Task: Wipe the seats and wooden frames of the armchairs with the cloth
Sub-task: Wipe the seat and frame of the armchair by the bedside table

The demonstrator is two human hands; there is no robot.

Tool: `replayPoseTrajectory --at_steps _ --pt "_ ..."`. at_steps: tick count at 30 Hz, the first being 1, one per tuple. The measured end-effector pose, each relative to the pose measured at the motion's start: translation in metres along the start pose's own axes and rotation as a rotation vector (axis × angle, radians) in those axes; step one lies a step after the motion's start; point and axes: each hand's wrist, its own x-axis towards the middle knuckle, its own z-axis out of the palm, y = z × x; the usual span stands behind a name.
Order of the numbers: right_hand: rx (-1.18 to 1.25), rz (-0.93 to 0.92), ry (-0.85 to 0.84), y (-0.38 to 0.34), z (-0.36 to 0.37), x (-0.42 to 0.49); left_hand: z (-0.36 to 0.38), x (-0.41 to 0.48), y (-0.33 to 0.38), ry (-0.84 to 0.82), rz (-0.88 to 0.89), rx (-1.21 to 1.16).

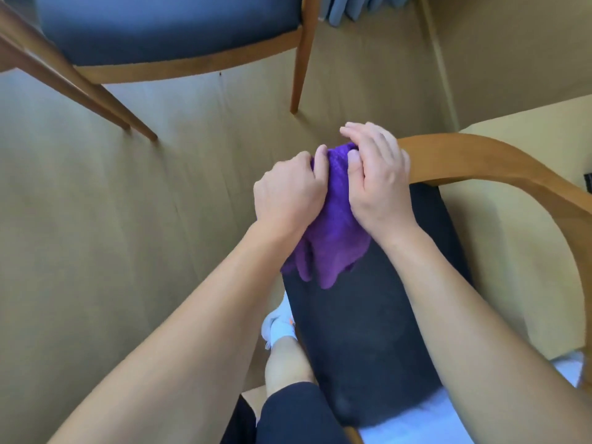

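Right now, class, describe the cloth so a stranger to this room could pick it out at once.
Find the near armchair, dark-seated with a curved wooden arm. At its seat's far end, the left hand and right hand grip a bunched cloth. It is the only purple thing in view.

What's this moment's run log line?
left hand: grips purple cloth | right hand: grips purple cloth | purple cloth: on dark seat, by wooden armrest

Tan floor [128, 219] with faint seams. Grey curtain folds [347, 8] hang at the top edge. One white shoe [277, 328] on the floor, dark shorts [288, 408] nearer the camera.
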Motion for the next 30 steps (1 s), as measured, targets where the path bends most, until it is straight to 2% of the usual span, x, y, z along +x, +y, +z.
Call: replayPoseTrajectory --at_steps 3,5,9,13,14,17,19,21,25,27,30 --pt "-0.091 0.044 -0.079 0.012 -0.002 0.004 0.023 -0.032 -0.007 0.374 0.092 0.143" --pt "-0.143 -0.012 -0.101 0.02 -0.005 0.002 0.051 -0.058 -0.012 0.504 0.127 0.151" --pt "-0.174 -0.091 -0.107 0.027 -0.007 -0.001 0.07 -0.074 -0.008 0.521 0.137 0.255" --pt "-0.179 -0.055 -0.039 0.023 -0.002 0.003 0.047 -0.046 0.01 0.494 0.018 0.264" --pt "-0.166 -0.044 -0.028 0.022 -0.002 0.004 0.036 -0.037 0.014 0.461 -0.009 0.244" --pt "-0.135 -0.042 -0.013 0.023 -0.001 0.006 0.01 -0.008 0.021 0.194 -0.119 0.108" --pt "-0.148 -0.049 -0.015 0.024 -0.001 0.007 0.002 0.004 0.021 0.101 -0.159 0.032" --pt "-0.15 -0.048 -0.035 0.025 -0.001 0.007 0.006 -0.003 0.019 0.173 -0.134 0.053" --pt "-0.149 -0.083 -0.068 0.027 -0.003 0.004 0.044 -0.038 0.006 0.608 0.041 0.132" --pt "-0.132 -0.11 -0.079 0.028 -0.004 0.002 0.063 -0.048 -0.003 0.687 0.082 0.116" --pt "-0.052 -0.11 -0.039 0.026 0.001 -0.009 0.067 -0.05 -0.011 0.699 0.154 0.025"
